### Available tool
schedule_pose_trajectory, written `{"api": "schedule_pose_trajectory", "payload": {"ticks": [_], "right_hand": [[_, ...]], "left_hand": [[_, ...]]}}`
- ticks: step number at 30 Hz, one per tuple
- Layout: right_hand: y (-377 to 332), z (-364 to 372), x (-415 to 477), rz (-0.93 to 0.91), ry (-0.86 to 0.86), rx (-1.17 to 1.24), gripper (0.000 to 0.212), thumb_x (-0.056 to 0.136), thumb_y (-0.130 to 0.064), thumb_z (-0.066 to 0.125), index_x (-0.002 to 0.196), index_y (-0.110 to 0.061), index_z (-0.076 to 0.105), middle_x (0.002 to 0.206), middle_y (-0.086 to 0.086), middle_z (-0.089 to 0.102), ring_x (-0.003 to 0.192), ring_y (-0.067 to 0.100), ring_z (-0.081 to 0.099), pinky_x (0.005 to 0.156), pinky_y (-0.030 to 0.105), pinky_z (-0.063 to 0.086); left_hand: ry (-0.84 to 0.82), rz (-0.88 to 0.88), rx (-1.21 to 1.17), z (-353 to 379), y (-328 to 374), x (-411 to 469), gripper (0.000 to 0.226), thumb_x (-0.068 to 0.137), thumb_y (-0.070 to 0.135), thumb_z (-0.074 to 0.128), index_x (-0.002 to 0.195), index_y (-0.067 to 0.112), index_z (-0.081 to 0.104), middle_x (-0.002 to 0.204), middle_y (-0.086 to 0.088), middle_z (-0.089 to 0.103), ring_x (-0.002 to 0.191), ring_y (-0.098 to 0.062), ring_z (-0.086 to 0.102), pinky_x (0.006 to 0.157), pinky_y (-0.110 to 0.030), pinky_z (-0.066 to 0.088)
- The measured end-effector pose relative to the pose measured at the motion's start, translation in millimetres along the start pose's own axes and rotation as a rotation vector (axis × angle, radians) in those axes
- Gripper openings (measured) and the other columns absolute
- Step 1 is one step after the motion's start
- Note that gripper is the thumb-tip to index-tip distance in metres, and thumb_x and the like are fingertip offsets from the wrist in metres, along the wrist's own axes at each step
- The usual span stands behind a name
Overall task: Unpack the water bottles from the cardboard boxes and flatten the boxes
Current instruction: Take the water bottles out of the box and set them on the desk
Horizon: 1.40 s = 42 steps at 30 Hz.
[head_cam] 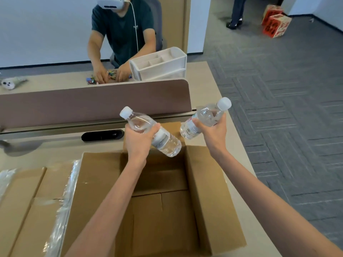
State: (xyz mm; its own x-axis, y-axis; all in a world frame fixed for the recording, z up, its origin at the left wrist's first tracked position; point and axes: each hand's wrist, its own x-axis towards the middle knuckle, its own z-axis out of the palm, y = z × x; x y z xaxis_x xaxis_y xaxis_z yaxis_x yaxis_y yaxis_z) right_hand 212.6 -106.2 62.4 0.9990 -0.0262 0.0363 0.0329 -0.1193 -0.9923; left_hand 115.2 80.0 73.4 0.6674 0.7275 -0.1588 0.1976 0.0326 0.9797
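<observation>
An open cardboard box [211, 191] stands on the desk in front of me, flaps spread; its visible inside shows only bare cardboard. My left hand [138, 138] grips a clear water bottle [163, 140] with a white cap, held tilted above the box's far edge. My right hand [213, 131] holds a second clear bottle [206, 115], cap pointing up and to the right, above the box's far right corner. Both bottles are in the air and apart from each other.
A flat cardboard piece with clear tape [37, 201] lies left of the box. A brown desk divider [92, 102] runs behind it, beyond which a seated person works beside a white organiser [161, 65]. The desk's edge and grey carpet [287, 127] are to the right.
</observation>
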Motion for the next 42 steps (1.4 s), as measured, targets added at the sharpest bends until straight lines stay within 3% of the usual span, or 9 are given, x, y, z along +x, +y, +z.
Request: {"api": "schedule_pose_trajectory", "payload": {"ticks": [3, 8, 13, 20, 24, 29, 33, 42], "right_hand": [[8.9, -1.3, 12.8, -0.001, 0.010, -0.022, 0.063, 0.064, -0.039, 0.085, 0.111, -0.035, 0.044, 0.109, -0.011, 0.058, 0.105, 0.012, 0.059, 0.095, 0.043, 0.051], [27.4, -0.2, 35.0, 0.004, 0.034, -0.039, 0.061, 0.068, -0.026, 0.086, 0.113, -0.025, 0.045, 0.112, 0.001, 0.058, 0.104, 0.017, 0.058, 0.093, 0.036, 0.051], [55.6, 1.6, 57.1, 0.012, -0.005, -0.123, 0.058, 0.066, -0.024, 0.087, 0.109, -0.020, 0.047, 0.109, 0.006, 0.056, 0.101, 0.022, 0.057, 0.088, 0.039, 0.050], [86.1, 12.7, 77.0, -0.051, -0.085, -0.328, 0.057, 0.070, -0.019, 0.083, 0.111, -0.012, 0.044, 0.106, 0.002, 0.042, 0.093, 0.016, 0.046, 0.080, 0.030, 0.043], [99.2, 23.9, 87.2, -0.060, -0.147, -0.444, 0.059, 0.072, -0.023, 0.082, 0.114, -0.011, 0.043, 0.109, 0.000, 0.041, 0.090, 0.015, 0.046, 0.073, 0.029, 0.040], [110.6, 35.5, 95.2, -0.016, -0.177, -0.497, 0.062, 0.071, -0.025, 0.082, 0.118, -0.011, 0.043, 0.113, 0.004, 0.044, 0.093, 0.020, 0.050, 0.076, 0.037, 0.047], [116.4, 39.8, 97.7, 0.001, -0.176, -0.527, 0.063, 0.072, -0.024, 0.082, 0.120, -0.011, 0.044, 0.113, 0.005, 0.045, 0.094, 0.021, 0.051, 0.077, 0.036, 0.047], [120.6, 40.0, 102.4, 0.043, -0.182, -0.533, 0.061, 0.073, -0.022, 0.081, 0.117, -0.011, 0.040, 0.115, 0.003, 0.043, 0.097, 0.024, 0.053, 0.076, 0.042, 0.050]], "left_hand": [[0.023, 0.005, -0.101, 18.4, 6.9, 15.1, 0.079, 0.058, 0.041, 0.089, 0.124, 0.018, 0.051, 0.111, 0.003, 0.069, 0.101, -0.013, 0.068, 0.091, -0.046, 0.057], [0.061, -0.067, -0.219, 51.2, 0.0, 31.8, 0.097, 0.055, 0.036, 0.092, 0.136, 0.022, 0.041, 0.123, 0.000, 0.063, 0.111, -0.018, 0.064, 0.095, -0.047, 0.054], [0.105, -0.032, -0.167, 82.0, -14.1, 37.0, 0.090, 0.072, 0.015, 0.087, 0.144, 0.019, 0.033, 0.133, 0.000, 0.054, 0.123, -0.017, 0.053, 0.109, -0.034, 0.043], [0.137, -0.002, -0.087, 105.3, -33.5, 44.4, 0.086, 0.074, 0.015, 0.086, 0.143, 0.020, 0.034, 0.135, 0.002, 0.051, 0.126, -0.014, 0.049, 0.112, -0.033, 0.037], [0.135, -0.024, -0.071, 106.8, -44.9, 44.9, 0.085, 0.074, 0.014, 0.085, 0.142, 0.021, 0.034, 0.130, 0.006, 0.049, 0.121, -0.012, 0.048, 0.106, -0.027, 0.037], [0.130, -0.012, -0.028, 107.4, -53.7, 52.5, 0.083, 0.073, 0.015, 0.086, 0.139, 0.020, 0.036, 0.128, 0.005, 0.050, 0.121, -0.014, 0.049, 0.108, -0.030, 0.037], [0.114, 0.012, 0.000, 111.6, -56.6, 58.1, 0.076, 0.072, 0.015, 0.086, 0.125, 0.031, 0.035, 0.113, 0.020, 0.048, 0.113, -0.011, 0.049, 0.100, -0.026, 0.037], [0.077, 0.032, 0.102, 130.0, -59.3, 67.3, 0.068, 0.071, 0.006, 0.084, 0.116, 0.026, 0.039, 0.106, 0.011, 0.052, 0.103, -0.012, 0.051, 0.090, -0.022, 0.037]]}}
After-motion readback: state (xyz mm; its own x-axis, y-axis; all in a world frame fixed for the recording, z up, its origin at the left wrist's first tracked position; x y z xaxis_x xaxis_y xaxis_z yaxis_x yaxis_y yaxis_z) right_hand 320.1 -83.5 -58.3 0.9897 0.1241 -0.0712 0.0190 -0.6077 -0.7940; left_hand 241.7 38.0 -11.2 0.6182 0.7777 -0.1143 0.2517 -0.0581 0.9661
